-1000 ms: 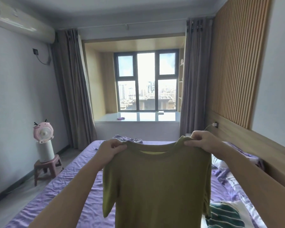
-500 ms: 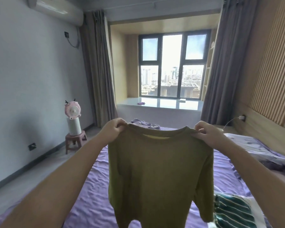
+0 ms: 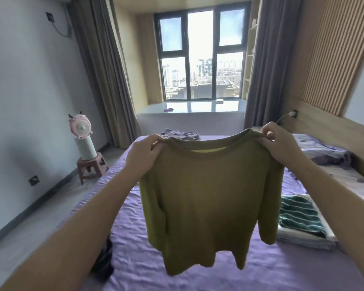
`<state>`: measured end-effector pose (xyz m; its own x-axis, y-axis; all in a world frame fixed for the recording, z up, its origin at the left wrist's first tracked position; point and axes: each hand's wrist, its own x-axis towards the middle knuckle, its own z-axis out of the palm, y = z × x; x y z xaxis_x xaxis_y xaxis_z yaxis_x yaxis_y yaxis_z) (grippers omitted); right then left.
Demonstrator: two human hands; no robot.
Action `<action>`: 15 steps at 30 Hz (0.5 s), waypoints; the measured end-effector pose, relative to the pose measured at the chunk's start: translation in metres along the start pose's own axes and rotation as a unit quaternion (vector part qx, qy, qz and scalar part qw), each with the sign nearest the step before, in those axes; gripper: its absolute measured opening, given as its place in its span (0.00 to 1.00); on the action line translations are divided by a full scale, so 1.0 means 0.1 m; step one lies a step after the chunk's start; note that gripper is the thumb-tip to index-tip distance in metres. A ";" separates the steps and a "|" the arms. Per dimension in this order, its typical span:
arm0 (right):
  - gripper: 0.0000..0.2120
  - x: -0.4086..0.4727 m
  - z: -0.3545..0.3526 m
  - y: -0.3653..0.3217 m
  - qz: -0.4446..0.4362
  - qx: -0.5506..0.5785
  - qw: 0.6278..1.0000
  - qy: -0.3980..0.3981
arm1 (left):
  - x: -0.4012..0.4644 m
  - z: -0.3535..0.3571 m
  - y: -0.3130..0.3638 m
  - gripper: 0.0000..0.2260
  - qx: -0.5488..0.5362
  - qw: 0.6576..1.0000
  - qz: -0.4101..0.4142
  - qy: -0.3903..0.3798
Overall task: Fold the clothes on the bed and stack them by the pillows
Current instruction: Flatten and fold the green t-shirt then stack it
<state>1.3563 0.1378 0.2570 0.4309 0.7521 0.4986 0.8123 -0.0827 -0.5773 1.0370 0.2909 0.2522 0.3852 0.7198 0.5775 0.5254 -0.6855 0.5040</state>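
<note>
No writing, label, brand, number or sign can be read anywhere, neither on the shirt, the striped cloth, the fan nor the walls.

Dark garment (partly behind left forearm)

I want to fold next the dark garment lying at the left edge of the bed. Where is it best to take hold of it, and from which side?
Probably from above, at the upper end of the dark crumpled garment on the purple bed sheet. It lies bunched in a long strip by the left edge, beside the left forearm. Its collar or hem cannot be told, so pinch the bunched top with the fingers and lift to let it hang open.
</note>
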 end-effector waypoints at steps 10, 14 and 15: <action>0.08 -0.47 0.10 -0.31 0.010 -0.098 0.995 0.031 | -0.10 -0.29 -0.35 0.08 -0.010 0.996 0.062 -0.059; 0.09 -0.48 0.37 -0.20 0.031 -0.101 0.994 -0.031 | -0.08 0.01 -0.61 0.06 -0.025 0.996 0.038 -0.081; 0.10 -0.50 0.50 -0.13 0.040 -0.097 0.993 -0.054 | -0.11 0.14 -0.70 0.06 -0.019 0.995 0.027 -0.097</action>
<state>1.3051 0.1338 0.2074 0.4612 0.8032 0.3770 0.8417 -0.2617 -0.4722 1.0064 0.3320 0.2017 0.5527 0.6867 0.4722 0.4722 -0.7249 0.5015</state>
